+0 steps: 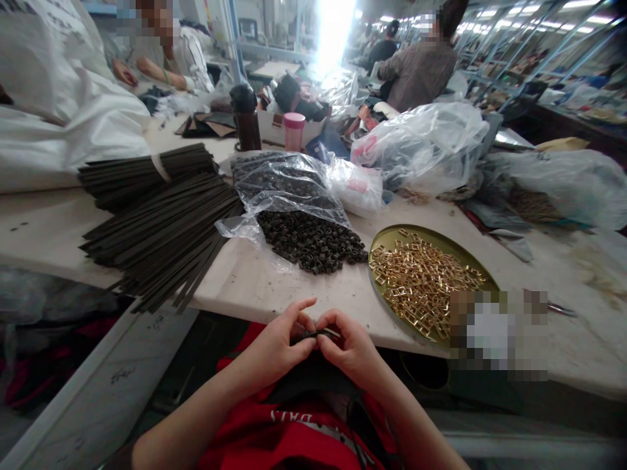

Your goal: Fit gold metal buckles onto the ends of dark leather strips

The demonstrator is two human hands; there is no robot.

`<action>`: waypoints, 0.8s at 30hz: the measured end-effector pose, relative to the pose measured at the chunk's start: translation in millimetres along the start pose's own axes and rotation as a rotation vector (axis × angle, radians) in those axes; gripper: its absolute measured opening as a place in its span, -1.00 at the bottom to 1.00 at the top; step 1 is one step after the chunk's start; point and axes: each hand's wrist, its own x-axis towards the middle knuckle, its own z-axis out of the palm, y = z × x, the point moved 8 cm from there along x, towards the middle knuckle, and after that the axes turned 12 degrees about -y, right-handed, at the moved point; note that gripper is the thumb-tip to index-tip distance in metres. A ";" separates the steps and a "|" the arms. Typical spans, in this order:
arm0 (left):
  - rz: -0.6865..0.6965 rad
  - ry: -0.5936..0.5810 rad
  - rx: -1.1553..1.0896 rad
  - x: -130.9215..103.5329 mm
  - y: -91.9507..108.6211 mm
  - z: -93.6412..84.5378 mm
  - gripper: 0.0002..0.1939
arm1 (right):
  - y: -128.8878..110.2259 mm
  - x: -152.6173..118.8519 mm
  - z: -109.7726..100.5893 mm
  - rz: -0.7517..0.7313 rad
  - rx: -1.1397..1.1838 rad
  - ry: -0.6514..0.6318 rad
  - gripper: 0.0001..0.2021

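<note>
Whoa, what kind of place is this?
Probably a factory workshop: there are long, flat dark strips in bundles, a round gold-coloured tray heaped with small rectangular gold-coloured frames, and rows of long white ceiling lights.

Two hands (281, 341) (351, 347), one round tray (455, 245), one pink-lidded jar (294, 134), one dark bottle (246, 124), two strip bundles (147, 168) (161, 235); gold buckles (426, 281) and dark loops (316, 245) beyond counting.
</note>
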 end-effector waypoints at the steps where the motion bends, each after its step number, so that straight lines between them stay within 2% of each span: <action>1: -0.007 -0.022 -0.047 0.3 -1.3 0.2 -0.47 | 2.9 0.6 2.5 0.016 0.022 -0.023 -0.93; 3: -0.024 -0.078 -0.152 1.1 -5.4 1.7 -0.45 | 5.2 1.1 4.9 0.017 0.034 -0.036 -0.95; 6: -0.063 -0.140 -0.239 2.3 -13.9 2.7 -0.45 | 2.8 1.0 0.6 -0.032 -0.011 0.029 -0.97; 9: -0.115 -0.153 -0.232 3.4 -20.8 1.8 -0.56 | 5.5 1.6 -6.4 -0.023 -0.038 0.108 -0.94; 14: -0.101 -0.157 -0.157 8.4 -16.9 5.1 -0.69 | 13.2 2.5 -9.5 0.026 -0.036 0.186 -0.87; 17: -0.063 -0.078 -0.004 13.1 -13.3 3.8 -0.74 | 11.3 2.0 -5.2 0.010 -0.056 0.209 -0.86; 21: -0.060 0.041 0.238 17.9 -10.9 0.9 -0.82 | 11.8 0.0 -5.3 0.015 -0.094 0.306 -0.85; 24: -0.089 0.084 0.314 19.9 -12.2 -0.4 -0.86 | 14.1 1.6 -2.8 0.017 -0.093 0.292 -0.83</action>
